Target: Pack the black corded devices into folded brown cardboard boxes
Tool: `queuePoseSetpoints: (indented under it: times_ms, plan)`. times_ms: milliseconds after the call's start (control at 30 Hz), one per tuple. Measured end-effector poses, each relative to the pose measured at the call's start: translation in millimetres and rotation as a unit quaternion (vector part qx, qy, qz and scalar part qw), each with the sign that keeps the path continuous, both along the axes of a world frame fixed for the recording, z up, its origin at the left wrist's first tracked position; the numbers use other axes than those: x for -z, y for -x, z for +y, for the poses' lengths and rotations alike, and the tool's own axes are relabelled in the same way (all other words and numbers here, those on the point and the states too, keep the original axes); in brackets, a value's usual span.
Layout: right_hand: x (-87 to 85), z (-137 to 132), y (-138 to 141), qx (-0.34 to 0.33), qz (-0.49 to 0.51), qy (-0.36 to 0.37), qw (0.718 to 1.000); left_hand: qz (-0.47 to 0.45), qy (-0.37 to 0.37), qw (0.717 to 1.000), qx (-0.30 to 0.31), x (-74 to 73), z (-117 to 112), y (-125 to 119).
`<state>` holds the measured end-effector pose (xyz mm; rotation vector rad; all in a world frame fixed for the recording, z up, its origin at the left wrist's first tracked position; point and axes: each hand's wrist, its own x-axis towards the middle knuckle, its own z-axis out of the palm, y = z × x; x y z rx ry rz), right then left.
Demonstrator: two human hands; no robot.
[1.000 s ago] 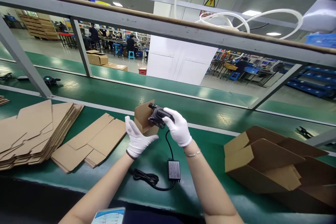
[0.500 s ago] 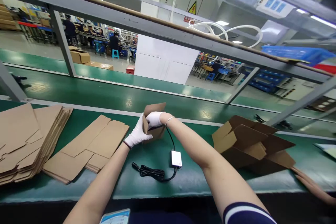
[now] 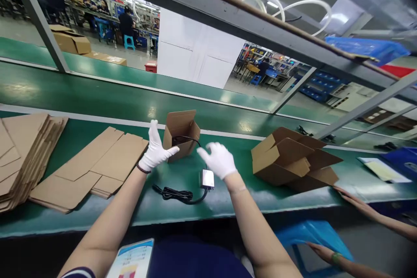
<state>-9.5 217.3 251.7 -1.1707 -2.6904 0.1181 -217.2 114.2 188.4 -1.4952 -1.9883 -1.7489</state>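
A small open cardboard box [image 3: 184, 150] stands on the green bench, its back flap raised. A black cable runs out of it to a white power adapter [image 3: 207, 178], and a coiled black cord [image 3: 177, 194] lies to the adapter's left. My left hand [image 3: 157, 150], in a white glove, is beside the box's left side with thumb and fingers spread, holding nothing. Gloved in white too, my right hand [image 3: 219, 159] hovers above and right of the adapter, fingers loosely bent and apart, with nothing visible in it. What lies deep in the box is hidden.
Flattened cardboard boxes [image 3: 94, 165] and a taller stack of them [image 3: 31, 156] lie on the left. Open boxes [image 3: 289, 158] stand on the right, near another person's hand [image 3: 347, 195]. That person's other hand [image 3: 321, 252] is by a blue stool [image 3: 312, 230]. A metal frame crosses behind.
Both my hands have come away from the small box: the left moved left and opened, the right came out and moved right. The view has tilted down. A blue stool has come into view.
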Motion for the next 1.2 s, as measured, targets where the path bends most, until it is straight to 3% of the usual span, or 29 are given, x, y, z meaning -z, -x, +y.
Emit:
queuePoseSetpoints:
  times_ms: [67,100,167,233,333,400,433,500,567,667,800,867,933,1000,1067,1133,1200]
  plan:
    - [38.4,-12.1,-36.2,0.076,-0.086,0.044,0.992,0.010,-0.044,0.999,-0.003,-29.0,-4.6,-20.8]
    - [55.9,-17.2,-47.6,0.075,-0.104,0.060,0.990,0.000,-0.040,0.998,0.039,-42.5,-3.8,-35.3]
    - [78.8,-22.2,-58.6,0.057,-0.081,0.082,0.992,-0.063,0.013,0.976,0.210,-61.9,5.1,-68.1]
    - [80.1,-19.0,-61.4,-0.021,-0.012,0.094,0.995,-0.179,0.059,0.918,0.349,-69.8,21.6,-98.3]
    - [51.7,-4.7,-69.2,-0.188,0.111,0.074,0.973,-0.259,0.161,0.857,0.415,-72.6,49.6,-123.9]
    - [28.5,6.9,-80.7,-0.244,0.197,0.050,0.948,-0.198,0.242,0.849,0.426,-79.2,62.2,-127.3]
    - [19.1,12.7,-87.6,-0.239,0.245,0.044,0.939,-0.152,0.262,0.852,0.428,-85.0,65.7,-126.4]
    - [5.7,23.6,-101.1,-0.182,0.315,0.063,0.930,-0.083,0.270,0.859,0.426,-99.3,67.7,-123.0]
    - [-2.0,32.3,-111.6,-0.121,0.310,0.113,0.936,-0.079,0.259,0.873,0.405,-113.0,65.2,-119.9]
    - [-10.0,36.7,-117.0,-0.098,0.275,0.201,0.935,-0.163,0.202,0.903,0.342,-125.8,59.2,-118.7]
    - [-16.1,25.4,-101.0,-0.170,0.356,0.289,0.872,-0.272,0.038,0.920,0.281,-130.5,55.2,-121.0]
    - [-15.9,16.9,-83.4,-0.223,0.421,0.294,0.828,-0.338,-0.036,0.900,0.274,-128.3,55.2,-123.2]
    - [-14.3,9.3,-60.9,-0.262,0.477,0.284,0.789,-0.425,-0.103,0.857,0.272,-122.8,55.7,-125.6]
    - [-12.9,3.7,-37.4,-0.233,0.513,0.255,0.786,-0.493,-0.164,0.813,0.264,-115.9,56.0,-125.3]
    - [-13.8,1.7,-17.8,-0.172,0.530,0.218,0.801,-0.509,-0.206,0.792,0.269,-111.8,55.3,-116.8]
    - [-19.5,5.1,-5.5,-0.139,0.535,0.202,0.808,-0.450,-0.199,0.817,0.300,-113.3,52.8,-95.7]
    - [-32.0,14.9,0.7,-0.138,0.533,0.222,0.805,-0.296,-0.096,0.890,0.333,-118.8,49.0,-63.8]
